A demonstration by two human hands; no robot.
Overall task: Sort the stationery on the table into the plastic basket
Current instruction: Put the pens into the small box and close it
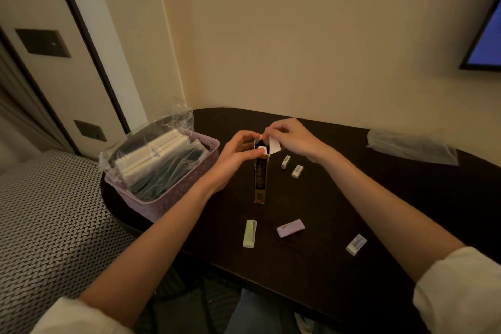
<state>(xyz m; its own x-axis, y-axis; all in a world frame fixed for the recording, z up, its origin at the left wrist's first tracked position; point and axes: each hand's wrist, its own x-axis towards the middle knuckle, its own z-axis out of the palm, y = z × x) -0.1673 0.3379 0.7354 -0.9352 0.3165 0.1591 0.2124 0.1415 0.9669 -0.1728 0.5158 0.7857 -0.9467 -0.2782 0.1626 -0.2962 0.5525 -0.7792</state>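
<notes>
A tall black and gold pencil box point(261, 179) stands upright on the dark table point(352, 225), its top flaps open. My left hand point(235, 154) grips the box near its top. My right hand point(292, 138) pinches the white top flap. The lilac plastic basket point(173, 198) sits at the table's left edge, filled with plastic-wrapped stationery packs point(157, 163). Loose on the table lie two small white erasers point(285, 162) point(297, 171), a third white eraser point(356, 244), a green eraser point(250, 233) and a purple eraser point(290, 228).
A clear plastic bag point(412, 146) lies at the table's far right by the wall. A woven-pattern seat point(48, 219) adjoins the table on the left. A screen point(488, 35) hangs on the wall at upper right.
</notes>
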